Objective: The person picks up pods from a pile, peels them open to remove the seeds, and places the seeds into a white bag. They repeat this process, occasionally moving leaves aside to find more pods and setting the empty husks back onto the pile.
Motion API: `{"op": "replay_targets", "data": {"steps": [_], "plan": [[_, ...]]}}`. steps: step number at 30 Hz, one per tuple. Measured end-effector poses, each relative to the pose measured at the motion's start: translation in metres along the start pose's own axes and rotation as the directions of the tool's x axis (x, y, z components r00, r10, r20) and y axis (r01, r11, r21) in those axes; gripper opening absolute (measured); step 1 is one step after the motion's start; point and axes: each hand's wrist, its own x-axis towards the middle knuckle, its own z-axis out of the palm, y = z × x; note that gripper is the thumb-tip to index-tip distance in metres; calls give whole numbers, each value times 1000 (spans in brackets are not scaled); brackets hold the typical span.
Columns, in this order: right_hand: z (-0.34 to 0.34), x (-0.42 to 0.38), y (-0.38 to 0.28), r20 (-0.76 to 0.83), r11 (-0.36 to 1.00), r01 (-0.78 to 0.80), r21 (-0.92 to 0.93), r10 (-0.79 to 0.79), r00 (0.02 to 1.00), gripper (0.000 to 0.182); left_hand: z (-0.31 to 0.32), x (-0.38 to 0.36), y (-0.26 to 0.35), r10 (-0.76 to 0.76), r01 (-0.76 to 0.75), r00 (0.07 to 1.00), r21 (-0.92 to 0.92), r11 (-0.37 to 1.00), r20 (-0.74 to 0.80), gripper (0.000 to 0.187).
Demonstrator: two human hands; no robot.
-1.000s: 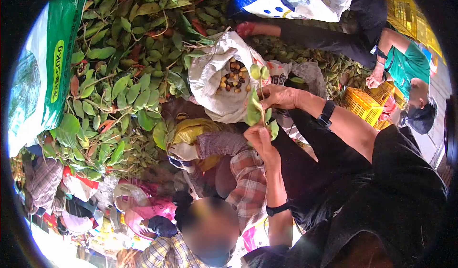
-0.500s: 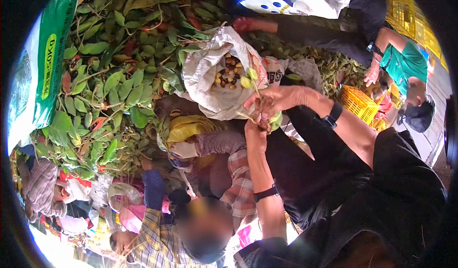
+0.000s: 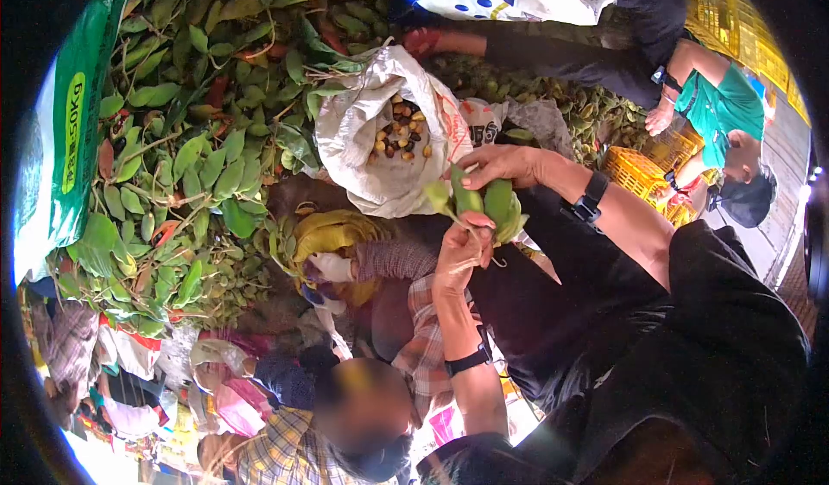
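Observation:
My left hand is closed around the thin stems of a green leafy sprig. My right hand, on the upper arm in the picture, curls over the sprig's top with thumb and fingers on it. Its broad green leaves stand between the two hands; the right fingertips are partly hidden. Just beyond my hands lies an open white woven sack. Inside it are several brown, tan and dark nut-like seeds.
A heap of leafy cuttings spreads beyond the sack. Co-workers sit close by, one in a green shirt, another with a gloved hand at a yellow sack. Yellow crates stand at right, a green-white sack at left.
My hands have moved slightly apart, and the sprig's green leaves now show between them. The view has shifted a little. The co-worker in green has moved their arms by the crate.

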Motion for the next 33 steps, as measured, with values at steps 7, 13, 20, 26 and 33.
{"op": "replay_targets", "data": {"steps": [7, 13, 20, 26, 33], "plan": [[19, -39, -51, -28, 717, 349, -603, -457, 889, 51, 4, 5, 5, 282, -199, 929, 319, 927, -239, 30], [29, -49, -58, 199, 780, 513, -360, -473, 859, 51, 14, 19, 20, -58, 65, 990, 50, 997, -131, 44], [31, -57, -46, 54, 876, 448, -178, -446, 894, 64, 29, 28, 23, 25, -6, 986, 119, 993, -162, 33], [24, -59, -37, -159, 826, 385, -412, -481, 862, 53, 29, 30, 16, 93, -18, 975, 343, 939, -203, 31], [30, -68, -44, -117, 799, 317, -512, -430, 895, 52, 42, 29, 38, 61, -60, 996, 27, 998, -64, 46]]}}
